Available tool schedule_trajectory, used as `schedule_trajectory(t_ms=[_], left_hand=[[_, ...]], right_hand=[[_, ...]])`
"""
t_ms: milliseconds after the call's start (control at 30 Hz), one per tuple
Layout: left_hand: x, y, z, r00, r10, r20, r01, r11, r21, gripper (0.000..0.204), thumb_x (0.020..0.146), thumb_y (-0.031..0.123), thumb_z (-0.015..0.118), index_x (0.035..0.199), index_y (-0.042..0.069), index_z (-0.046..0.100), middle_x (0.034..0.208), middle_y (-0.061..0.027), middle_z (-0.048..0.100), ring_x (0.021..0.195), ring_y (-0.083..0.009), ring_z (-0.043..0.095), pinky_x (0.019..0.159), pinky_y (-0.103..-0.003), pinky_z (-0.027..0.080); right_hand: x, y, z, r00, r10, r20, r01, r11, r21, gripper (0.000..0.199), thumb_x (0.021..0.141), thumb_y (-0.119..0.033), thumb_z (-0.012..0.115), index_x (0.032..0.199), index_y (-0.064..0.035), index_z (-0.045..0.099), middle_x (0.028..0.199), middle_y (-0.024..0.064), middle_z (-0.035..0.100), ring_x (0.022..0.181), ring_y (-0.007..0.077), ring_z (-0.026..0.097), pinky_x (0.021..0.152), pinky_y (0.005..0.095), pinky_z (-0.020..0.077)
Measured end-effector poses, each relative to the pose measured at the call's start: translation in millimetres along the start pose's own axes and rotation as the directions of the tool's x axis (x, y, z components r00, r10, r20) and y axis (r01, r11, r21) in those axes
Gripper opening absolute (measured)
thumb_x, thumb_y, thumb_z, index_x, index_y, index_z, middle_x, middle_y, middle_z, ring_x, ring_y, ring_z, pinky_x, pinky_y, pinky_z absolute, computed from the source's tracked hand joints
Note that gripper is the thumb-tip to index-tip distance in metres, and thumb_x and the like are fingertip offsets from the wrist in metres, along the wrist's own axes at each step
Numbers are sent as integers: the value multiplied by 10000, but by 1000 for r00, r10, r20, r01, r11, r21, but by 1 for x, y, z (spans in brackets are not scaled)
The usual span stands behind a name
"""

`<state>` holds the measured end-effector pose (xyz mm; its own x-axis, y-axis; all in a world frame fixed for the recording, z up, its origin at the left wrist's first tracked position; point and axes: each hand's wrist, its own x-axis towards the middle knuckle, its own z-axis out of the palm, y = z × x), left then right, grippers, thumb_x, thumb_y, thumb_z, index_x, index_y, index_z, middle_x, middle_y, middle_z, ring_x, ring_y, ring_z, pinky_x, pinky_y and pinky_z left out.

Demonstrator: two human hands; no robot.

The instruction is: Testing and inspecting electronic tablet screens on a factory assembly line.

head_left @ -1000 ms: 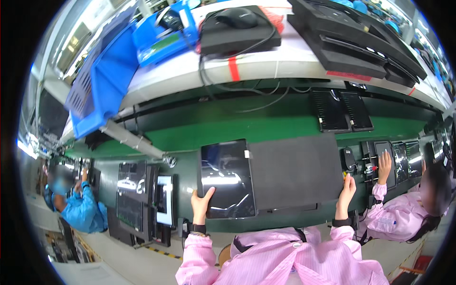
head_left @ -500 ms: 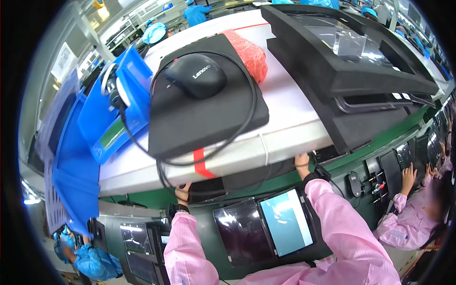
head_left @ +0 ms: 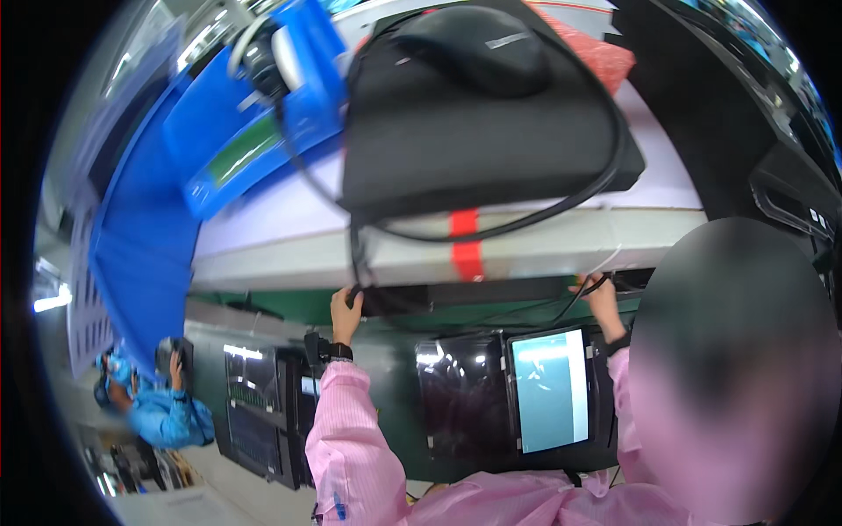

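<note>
- The person's two pink sleeves [head_left: 351,421] reach forward over a dark green bench [head_left: 395,430].
- Between the forearms lie two display panels side by side: the left one [head_left: 465,394] dark and glossy, the right one [head_left: 551,394] lit pale blue with a white strip.
- To their left, dark panels [head_left: 254,373] sit near a co-worker in blue [head_left: 171,421].
- Farther on, the left hand [head_left: 346,317] has thumb and fingers closed about the left end of a dark flat panel [head_left: 395,301].
- The right hand [head_left: 601,302] is at that panel's right end, beside a thin black cord; its fingers are partly hidden, so whether they pinch anything cannot be told.
- The dark flat panel lies between the hands, just under the front edge of a white shelf [head_left: 561,252] with red tape [head_left: 466,245].
- On the shelf, a black computer mouse [head_left: 487,53] rests on a black slab [head_left: 421,149], ringed by its cable.
- Left of the slab stands a blue bin [head_left: 145,254]; red wrapping [head_left: 601,57] shows on its right.
</note>
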<state>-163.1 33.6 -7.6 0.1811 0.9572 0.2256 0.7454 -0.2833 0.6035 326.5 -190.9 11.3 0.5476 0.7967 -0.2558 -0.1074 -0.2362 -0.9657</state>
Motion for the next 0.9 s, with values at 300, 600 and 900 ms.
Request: schedule_trajectory(t_ms=[300,600,900], left_hand=[[-164,10,-147,998,-44,-41,51,983,174,501,705,-122,440,1184,9,510,806,-158,572,751,-337,564,700,-398,459],[-136,-80,-93,946,-308,-101,311,771,556,733,686,46,535,1378,124,306,922,-184,519,874,-364,536,727,-455,459],[-102,-161,-118,964,-202,175,114,903,415,505,689,164,568,1191,113,554,851,-248,616,795,-401,598,718,-454,473]], right_hand=[[-185,-77,-30,991,-69,-114,71,997,20,257,931,-266,482,853,-25,530,754,16,544,773,161,646,670,218,474],[-259,-55,-32,987,-23,-161,29,999,39,269,921,-282,510,849,-28,560,737,15,571,734,140,632,622,194,440],[-285,-52,-79,961,-42,-272,35,999,-31,270,924,-282,495,825,-38,554,751,9,567,712,132,623,624,204,434]])
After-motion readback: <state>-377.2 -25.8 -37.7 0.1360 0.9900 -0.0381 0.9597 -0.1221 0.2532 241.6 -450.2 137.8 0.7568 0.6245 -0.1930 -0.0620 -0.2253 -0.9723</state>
